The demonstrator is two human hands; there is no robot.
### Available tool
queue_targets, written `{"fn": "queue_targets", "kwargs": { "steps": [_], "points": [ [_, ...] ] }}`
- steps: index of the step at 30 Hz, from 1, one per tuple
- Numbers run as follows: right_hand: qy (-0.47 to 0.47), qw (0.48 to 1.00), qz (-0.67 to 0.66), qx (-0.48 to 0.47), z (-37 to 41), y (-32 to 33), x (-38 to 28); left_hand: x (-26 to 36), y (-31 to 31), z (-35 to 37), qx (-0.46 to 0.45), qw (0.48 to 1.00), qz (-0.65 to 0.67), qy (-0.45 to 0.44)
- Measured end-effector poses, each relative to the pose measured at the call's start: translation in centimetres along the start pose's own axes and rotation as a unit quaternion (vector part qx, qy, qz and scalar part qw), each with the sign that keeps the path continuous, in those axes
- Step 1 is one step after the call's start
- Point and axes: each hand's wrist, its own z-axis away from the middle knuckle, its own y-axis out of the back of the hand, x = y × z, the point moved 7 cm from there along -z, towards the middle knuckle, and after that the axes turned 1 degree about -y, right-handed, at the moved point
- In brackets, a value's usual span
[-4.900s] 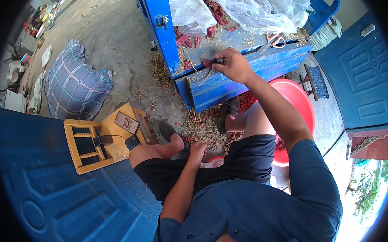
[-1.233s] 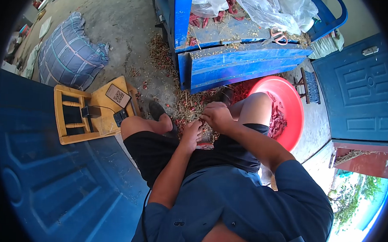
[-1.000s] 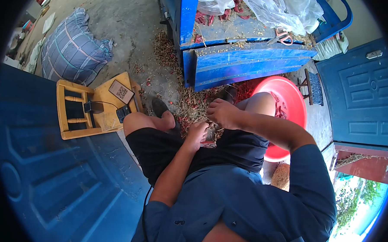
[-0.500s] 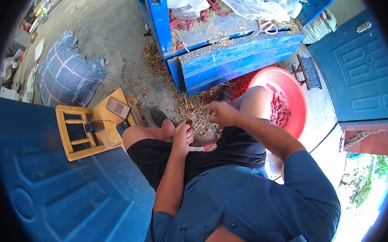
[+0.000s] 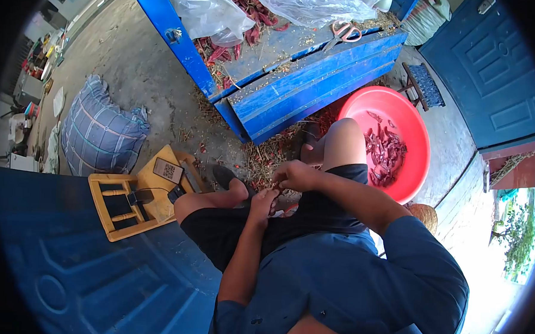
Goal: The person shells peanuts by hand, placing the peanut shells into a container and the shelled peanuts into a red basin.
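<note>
My left hand [image 5: 264,205] is closed over my lap, its fingers curled; what it holds is too small to make out. Close above it, my right hand [image 5: 294,176] has its fingers bent down toward the left fingertips, and whatever is between them is hidden. To the right of my knee stands a red basin [image 5: 420,150] with dried red chillies [image 5: 386,151] inside. Stems and bits of chilli [image 5: 268,161] litter the floor between my feet.
A blue metal cart [image 5: 325,83] ahead carries chillies, plastic sheeting [image 5: 310,7] and scissors [image 5: 343,35]. On the left are a wooden chair [image 5: 110,208] with a phone [image 5: 167,170] and a stuffed checked sack [image 5: 105,130]. A small stool [image 5: 425,86] stands beyond the basin.
My right hand has moved down and left to my left hand. The red piece that stood out of my left hand no longer shows. The view has shifted.
</note>
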Motion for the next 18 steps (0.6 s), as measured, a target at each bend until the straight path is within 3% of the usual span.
{"fn": "queue_targets", "kwargs": {
  "steps": [2, 4, 7, 9, 10, 12, 13, 18],
  "points": [
    [0.092, 0.982, 0.109, 0.126, 1.8, 5.6, -2.1, 0.3, 0.2, -0.4, -0.003, 1.000, 0.020, -0.014],
    [0.065, 0.959, -0.046, 0.271, 5.9, 12.7, -3.7, -0.4, 1.4, -1.2, 0.023, 0.999, 0.036, -0.018],
    [-0.007, 0.879, -0.007, 0.477, 14.9, 23.0, 0.3, -1.7, 2.2, -2.1, 0.038, 0.998, 0.029, 0.028],
    [-0.147, 0.843, 0.187, 0.482, 19.4, 27.0, 1.7, -1.6, 1.7, -2.9, 0.022, 0.999, 0.022, 0.022],
    [-0.145, 0.844, 0.193, 0.478, 18.9, 27.6, 1.9, -1.6, 1.3, -3.3, 0.007, 1.000, 0.006, 0.020],
    [-0.087, 0.841, 0.213, 0.490, 17.5, 28.6, 1.4, -1.7, 0.5, -4.3, -0.003, 1.000, -0.001, 0.016],
    [-0.056, 0.855, 0.164, 0.490, 14.6, 28.4, -0.5, -1.9, 0.2, -4.7, -0.010, 1.000, -0.014, 0.015],
    [0.090, 0.867, 0.261, 0.416, -3.2, 29.9, -6.8, -2.4, 0.6, -4.6, -0.005, 1.000, -0.024, 0.003]
  ]
}}
